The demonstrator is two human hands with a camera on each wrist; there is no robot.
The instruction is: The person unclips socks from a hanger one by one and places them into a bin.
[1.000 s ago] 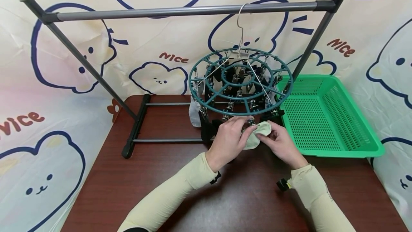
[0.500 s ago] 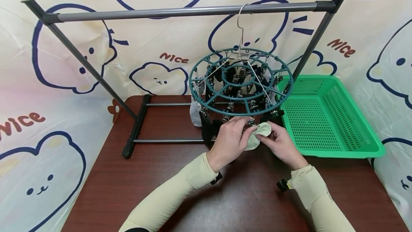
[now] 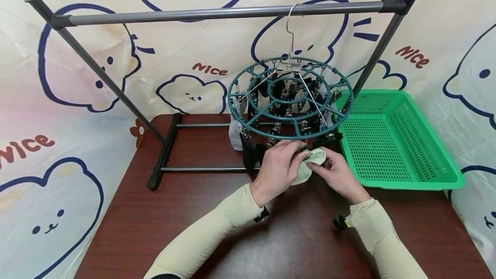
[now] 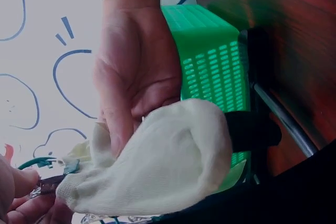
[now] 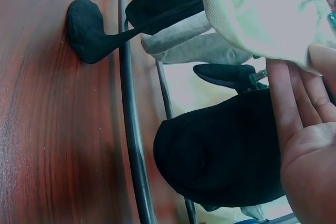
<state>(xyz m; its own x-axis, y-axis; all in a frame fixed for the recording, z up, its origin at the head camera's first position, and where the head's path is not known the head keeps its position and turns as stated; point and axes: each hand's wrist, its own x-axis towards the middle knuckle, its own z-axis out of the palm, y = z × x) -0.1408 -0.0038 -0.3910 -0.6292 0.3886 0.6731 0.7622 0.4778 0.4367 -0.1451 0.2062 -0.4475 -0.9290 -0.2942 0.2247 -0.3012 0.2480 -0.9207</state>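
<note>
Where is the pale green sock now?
In the head view, the pale green sock is right of centre, below the front rim of the round hanger, between the left hand and right hand.

tbh plenty of room over the near part of the table (image 3: pixel 310 244), but the round hanger (image 3: pixel 296 120) blocks the far side and the green basket (image 3: pixel 410 184) crowds the far right

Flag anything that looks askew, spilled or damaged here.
Nothing looks spilled or damaged. Mildly odd: the round teal plastic hanger hangs off-centre on the straight grey metal rail, nearer its right end in the head view rather than the middle.
</note>
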